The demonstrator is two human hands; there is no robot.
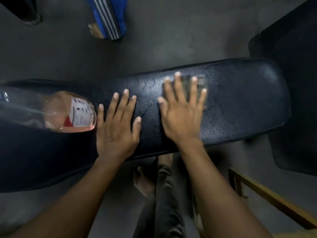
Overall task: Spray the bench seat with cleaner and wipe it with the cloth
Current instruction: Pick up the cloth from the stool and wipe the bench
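Observation:
A long black padded bench seat (240, 103) runs from left to right across the view. My right hand (181, 110) lies flat on it with fingers spread, pressing a dark grey cloth (199, 83) that shows blurred under and past the fingertips. Resting flat on the seat just to the left is my left hand (118, 124), fingers apart and nothing in it. A clear cleaner bottle (68, 112) with pinkish liquid and a white label stands on the seat, close beside my left hand.
Another person's leg in blue striped trousers (108, 18) stands on the grey floor beyond the bench. A black pad (295, 66) sits at the right end. A yellow-edged frame (267, 194) lies at lower right. My own leg and foot (151, 182) are below the bench.

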